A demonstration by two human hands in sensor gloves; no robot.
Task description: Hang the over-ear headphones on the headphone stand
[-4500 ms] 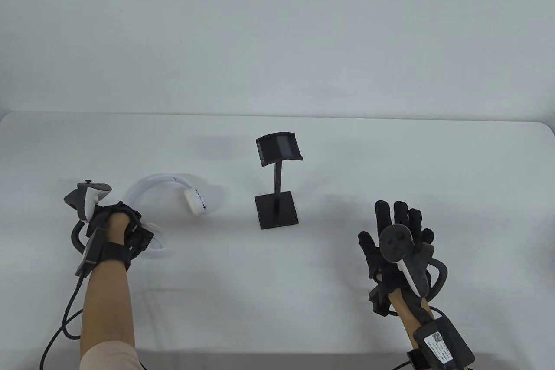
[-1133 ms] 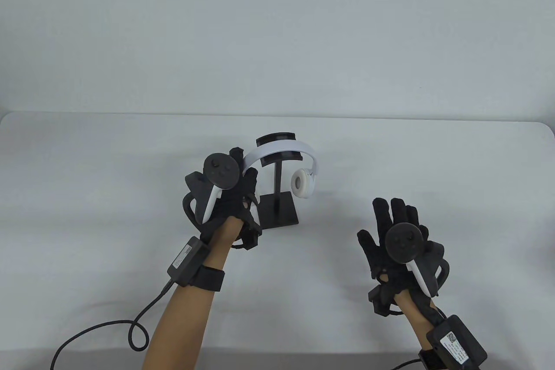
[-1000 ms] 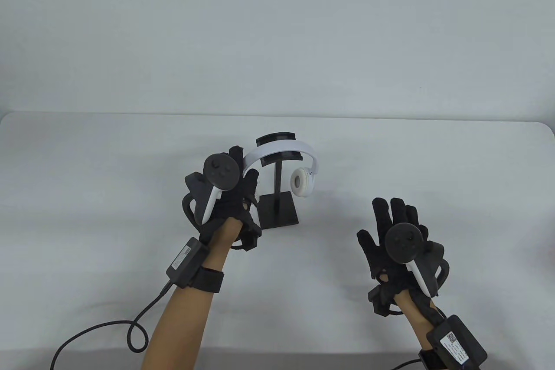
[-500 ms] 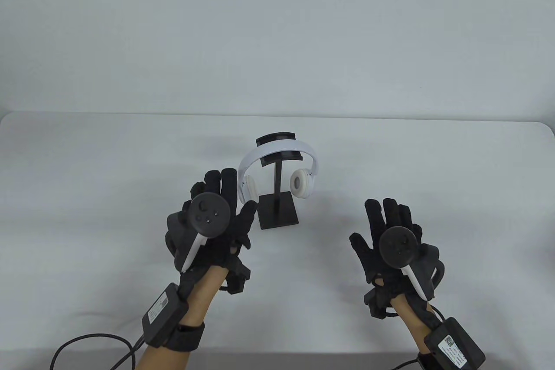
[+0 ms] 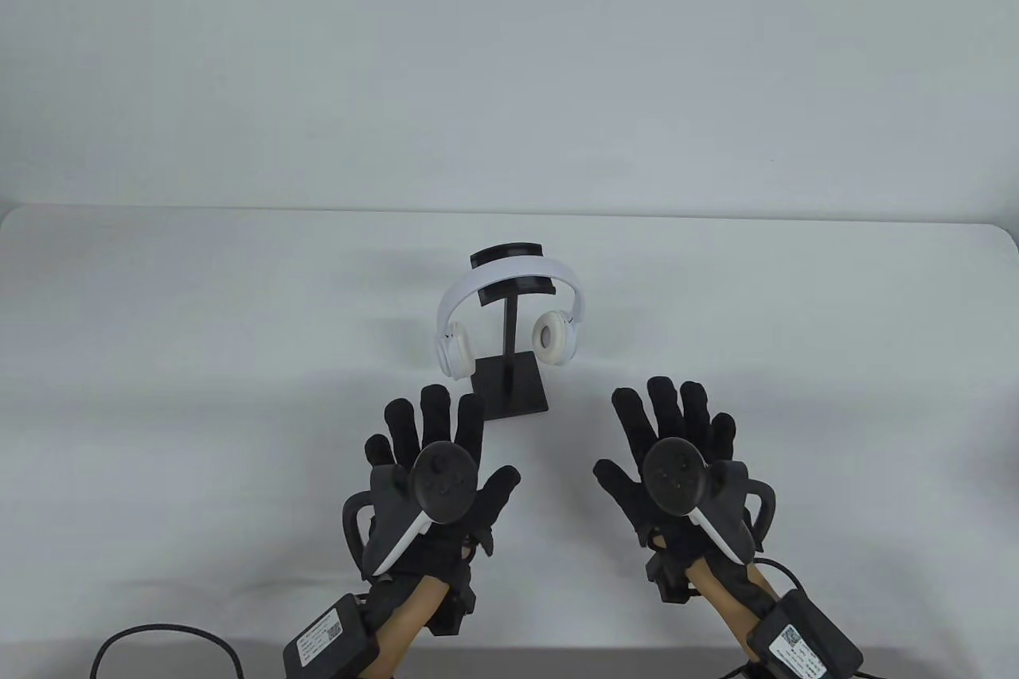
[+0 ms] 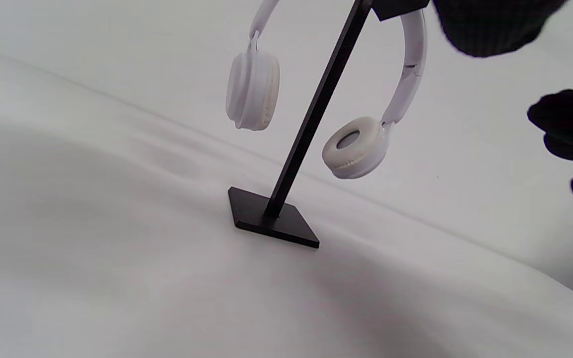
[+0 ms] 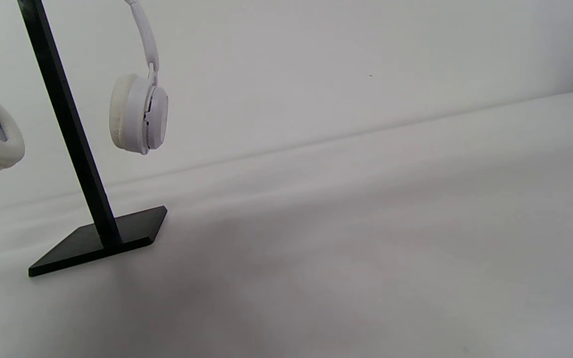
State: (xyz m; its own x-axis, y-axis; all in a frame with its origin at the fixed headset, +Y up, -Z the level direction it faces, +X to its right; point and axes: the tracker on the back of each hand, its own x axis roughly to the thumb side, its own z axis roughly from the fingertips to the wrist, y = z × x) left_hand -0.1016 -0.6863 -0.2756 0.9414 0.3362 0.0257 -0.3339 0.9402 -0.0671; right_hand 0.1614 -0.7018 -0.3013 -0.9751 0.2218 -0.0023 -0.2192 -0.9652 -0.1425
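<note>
White over-ear headphones [image 5: 509, 277] hang by their band over the top of the black headphone stand [image 5: 507, 384] at the table's middle, one ear cup on each side of the pole. They also show in the left wrist view [image 6: 356, 146] and the right wrist view [image 7: 137, 114] with the stand [image 6: 286, 219] [image 7: 102, 238]. My left hand [image 5: 434, 444] is open with fingers spread, just in front of the stand's base, holding nothing. My right hand [image 5: 677, 432] is open with fingers spread, to the right of the base, holding nothing.
The table is covered with a white cloth [image 5: 796, 329] and backed by a plain white wall. A black cable [image 5: 159, 635] from my left wrist lies near the front edge.
My left hand carried the headphones from the left of the table onto the stand, let go, and drew back toward the front. My right hand moved left and slightly back.
</note>
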